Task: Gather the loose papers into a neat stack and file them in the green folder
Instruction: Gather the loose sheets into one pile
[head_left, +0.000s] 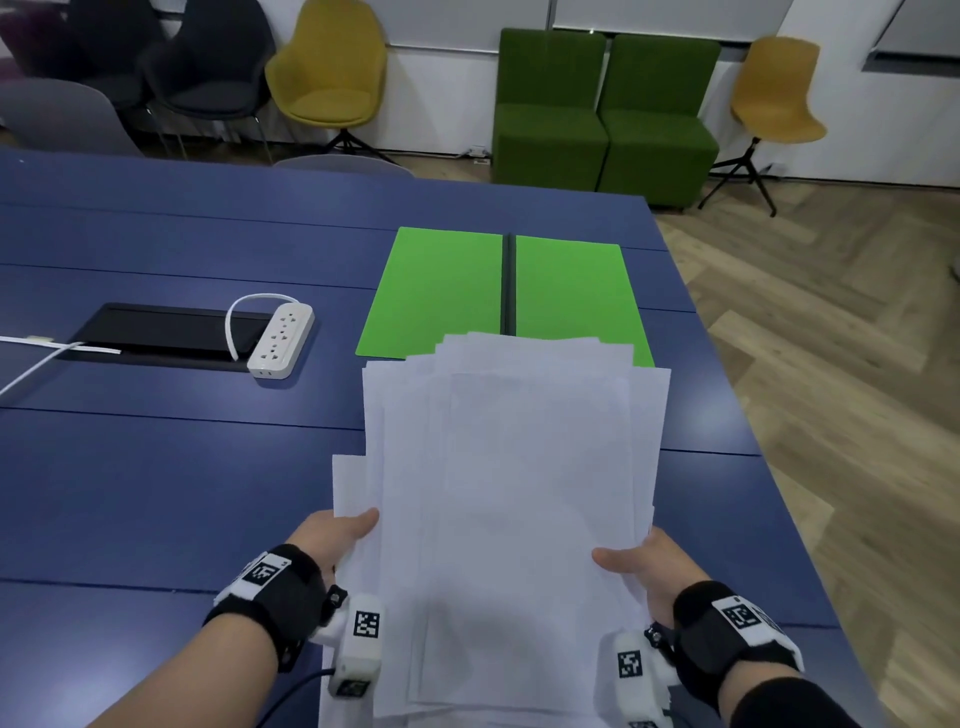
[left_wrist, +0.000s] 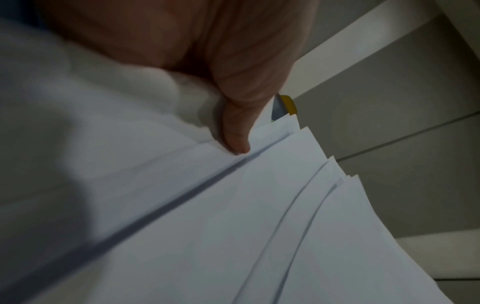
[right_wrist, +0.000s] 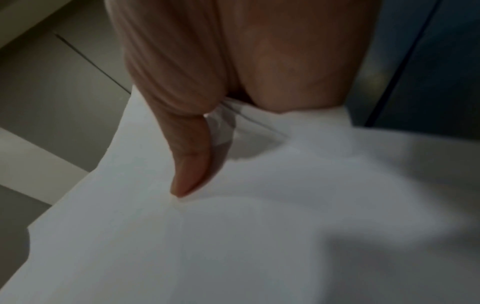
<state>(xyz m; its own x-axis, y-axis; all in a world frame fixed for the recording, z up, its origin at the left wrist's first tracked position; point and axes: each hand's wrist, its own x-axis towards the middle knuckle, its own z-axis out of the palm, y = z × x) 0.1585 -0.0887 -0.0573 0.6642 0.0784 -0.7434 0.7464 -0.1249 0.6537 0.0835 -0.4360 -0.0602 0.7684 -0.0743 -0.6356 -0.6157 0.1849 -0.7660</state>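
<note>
A loose, uneven stack of white papers (head_left: 519, 493) is lifted above the blue table (head_left: 156, 493), its sheets fanned out at the far edge. My left hand (head_left: 343, 530) grips the stack's left side, thumb on top (left_wrist: 236, 142), fingers hidden beneath. My right hand (head_left: 639, 561) grips the right side the same way, thumb pressed on the top sheet (right_wrist: 187, 181). The green folder (head_left: 441, 296) lies open and flat on the table just beyond the papers, a dark spine down its middle. The papers' far edge covers the folder's near edge.
A white power strip (head_left: 280, 340) with its cable lies beside a black cable hatch (head_left: 156, 335) at left. The table's right edge (head_left: 727, 415) runs close to the folder, with wooden floor beyond. Chairs and green seats stand along the far wall.
</note>
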